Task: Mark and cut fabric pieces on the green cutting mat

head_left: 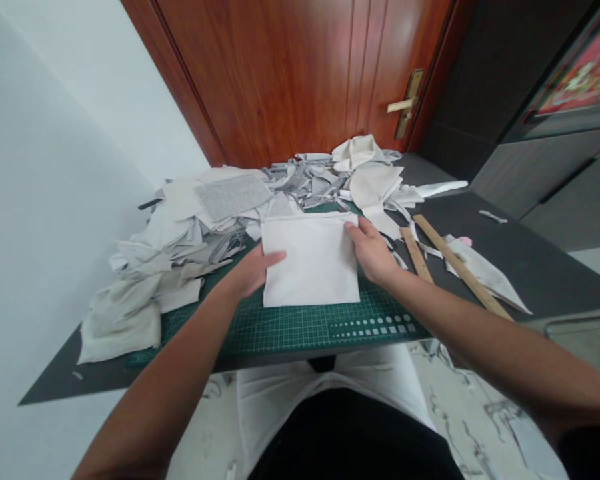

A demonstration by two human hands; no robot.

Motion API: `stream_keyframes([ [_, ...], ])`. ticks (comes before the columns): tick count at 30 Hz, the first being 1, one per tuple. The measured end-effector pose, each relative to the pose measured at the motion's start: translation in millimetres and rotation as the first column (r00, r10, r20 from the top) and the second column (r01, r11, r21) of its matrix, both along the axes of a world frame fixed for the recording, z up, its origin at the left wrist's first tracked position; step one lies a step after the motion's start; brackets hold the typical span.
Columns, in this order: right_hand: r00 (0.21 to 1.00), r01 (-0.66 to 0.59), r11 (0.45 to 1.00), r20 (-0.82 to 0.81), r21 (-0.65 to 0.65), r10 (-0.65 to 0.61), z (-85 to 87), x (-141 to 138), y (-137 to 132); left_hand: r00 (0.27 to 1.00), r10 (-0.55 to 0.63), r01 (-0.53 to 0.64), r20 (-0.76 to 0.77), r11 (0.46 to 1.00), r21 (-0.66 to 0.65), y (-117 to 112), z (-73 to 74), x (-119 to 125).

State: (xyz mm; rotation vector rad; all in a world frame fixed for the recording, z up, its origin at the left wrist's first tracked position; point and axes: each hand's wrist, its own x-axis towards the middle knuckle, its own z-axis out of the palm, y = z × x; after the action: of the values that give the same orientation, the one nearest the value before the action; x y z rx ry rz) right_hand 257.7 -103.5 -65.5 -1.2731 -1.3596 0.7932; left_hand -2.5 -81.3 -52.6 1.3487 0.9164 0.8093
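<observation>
At the centre of the frame, a flat, nearly square piece of smooth white cloth (313, 267) is pinched at two sides, the bare left hand (253, 270) gripping its left edge with the thumb on the front, the bare right hand (373, 252) grasping its upper right edge, over a green cutting mat (275, 337) printed with a fine grid. At the left, limp off-white and grey fabric pieces (175, 233) lie in a crumpled, layered heap; at the right, two straight wooden rulers (463, 268) slant across the matte dark-grey tabletop (545, 247).

No lettering, numbers or signs can be read.
</observation>
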Motion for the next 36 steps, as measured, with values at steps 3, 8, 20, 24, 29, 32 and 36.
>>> stream_keyframes([
  [3,0.971,0.039,0.999,-0.239,0.026,-0.032,-9.6,8,-6,0.936,-0.225,0.21,-0.272,0.974,-0.082,1,-11.4,-5],
  [8,0.95,-0.136,0.991,-0.281,0.018,0.135,-22.5,22,-75,0.875,-0.369,0.366,-0.315,0.928,-0.071,-47,-9.3,-38],
  [20,0.829,-0.335,0.933,-0.512,-0.132,0.226,-13.1,10,-74,0.924,-0.225,0.327,0.309,0.883,-0.337,-65,-37.3,-26],
  [24,0.763,-0.585,0.802,-0.419,-0.122,0.492,1.3,24,-117,0.932,-0.296,0.344,0.21,0.904,-0.253,-36,-22.7,-22],
  [29,0.625,-0.769,0.636,-0.278,-0.058,0.73,17.7,16,-146,0.827,-0.1,0.392,-0.554,0.809,0.439,15,-17.1,32],
  [32,0.578,-0.801,0.597,-0.3,-0.034,0.759,16.6,9,-151,0.62,-0.025,0.613,-0.784,0.639,0.465,41,-28.6,72],
  [36,0.518,-0.84,0.542,-0.326,-0.022,0.791,13.0,13,-164,0.599,0.106,0.627,-0.794,0.554,0.547,69,-44.7,92],
])
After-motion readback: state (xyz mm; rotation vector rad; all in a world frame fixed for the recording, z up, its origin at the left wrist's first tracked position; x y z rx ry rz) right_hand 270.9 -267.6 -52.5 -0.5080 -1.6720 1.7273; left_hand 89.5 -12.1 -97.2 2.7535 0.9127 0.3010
